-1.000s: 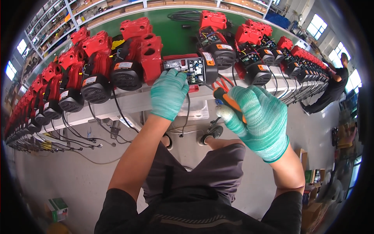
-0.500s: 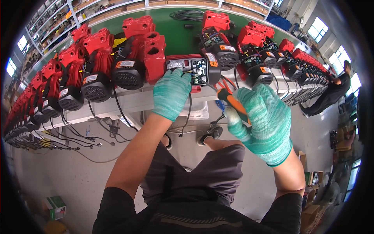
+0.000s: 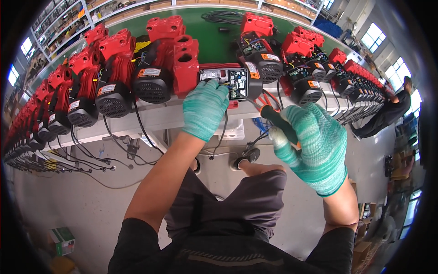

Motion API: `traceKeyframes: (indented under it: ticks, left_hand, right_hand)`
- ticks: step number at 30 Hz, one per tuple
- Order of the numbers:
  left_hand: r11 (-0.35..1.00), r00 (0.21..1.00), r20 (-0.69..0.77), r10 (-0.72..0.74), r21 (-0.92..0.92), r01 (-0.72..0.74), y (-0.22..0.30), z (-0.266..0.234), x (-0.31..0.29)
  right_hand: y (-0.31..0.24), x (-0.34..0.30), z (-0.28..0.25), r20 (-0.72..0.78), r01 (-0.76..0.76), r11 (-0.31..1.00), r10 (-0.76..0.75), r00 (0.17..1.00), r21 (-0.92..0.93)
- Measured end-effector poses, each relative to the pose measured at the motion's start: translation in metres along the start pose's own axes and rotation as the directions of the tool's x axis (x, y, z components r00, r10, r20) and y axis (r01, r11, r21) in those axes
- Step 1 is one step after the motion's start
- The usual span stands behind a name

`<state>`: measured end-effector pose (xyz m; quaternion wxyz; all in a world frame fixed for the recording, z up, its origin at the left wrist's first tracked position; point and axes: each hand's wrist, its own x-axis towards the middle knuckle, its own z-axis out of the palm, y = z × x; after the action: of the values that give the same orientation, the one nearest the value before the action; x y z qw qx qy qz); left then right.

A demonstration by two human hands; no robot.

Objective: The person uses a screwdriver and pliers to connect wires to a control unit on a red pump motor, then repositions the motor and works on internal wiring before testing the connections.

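Note:
My right hand (image 3: 315, 141), in a green-and-white knit glove, is closed around a screwdriver (image 3: 276, 119) with a dark green and orange handle. Its shaft slants up left to the lower edge of a circuit board (image 3: 237, 83). That board sits in the uncovered terminal box of a red and black motor pump (image 3: 186, 64), which lies on its side at the bench edge. My left hand (image 3: 205, 109), gloved alike, reaches into the box beside the board, fingers curled near thin wires. Its fingertips are partly hidden, so what they pinch does not show.
Rows of similar red pumps (image 3: 112, 98) flank this one, power cords hanging off the bench (image 3: 155, 119). Red-handled pliers (image 3: 270, 98) lie right of the pump. A coil of black cable (image 3: 222, 17) rests on the green top. Another person (image 3: 392, 109) stands far right.
The screwdriver has turned in my right hand: its orange side faced up before, its dark green side does now. The pump and both hands appear slightly further right in view.

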<state>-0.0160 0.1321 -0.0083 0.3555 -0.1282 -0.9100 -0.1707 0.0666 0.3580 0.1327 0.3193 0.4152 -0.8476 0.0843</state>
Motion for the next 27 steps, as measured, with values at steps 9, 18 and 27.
traceKeyframes:
  ticks: [9,18,27]
  left_hand:
    - [1.000,1.000,0.005,0.008,-0.003,-0.008,-0.002,0.003,-0.001]
    - [0.999,0.995,-0.093,-0.028,-0.040,0.025,-0.002,0.009,-0.001]
    - [1.000,0.993,-0.118,-0.007,-0.015,0.005,0.000,0.010,-0.001]
  right_hand:
    - [0.000,0.003,-0.001,-0.025,0.064,0.998,-0.064,0.998,0.026]
    - [-0.002,0.000,-0.006,0.044,-0.033,0.999,0.034,0.998,-0.026]
    - [-0.002,-0.002,-0.004,0.048,0.048,0.999,-0.049,0.998,0.015]
